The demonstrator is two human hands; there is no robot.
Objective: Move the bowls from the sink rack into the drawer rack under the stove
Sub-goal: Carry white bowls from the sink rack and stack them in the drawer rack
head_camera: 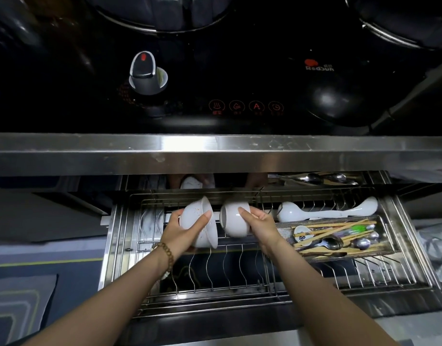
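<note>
The left hand (182, 233) grips a speckled bowl (200, 223) and the right hand (261, 226) a plain bowl (233, 221), both tipped on edge above the drawer rack (215, 268). Best to seat each rim between two wires below the hands (one at a time). Beyond them, the rack's back lies dark under the stove (215, 143).

drawer rack (242, 293) — pulled open | right: cutlery tray (390, 248), white ladles (325, 211) — on wires
</note>
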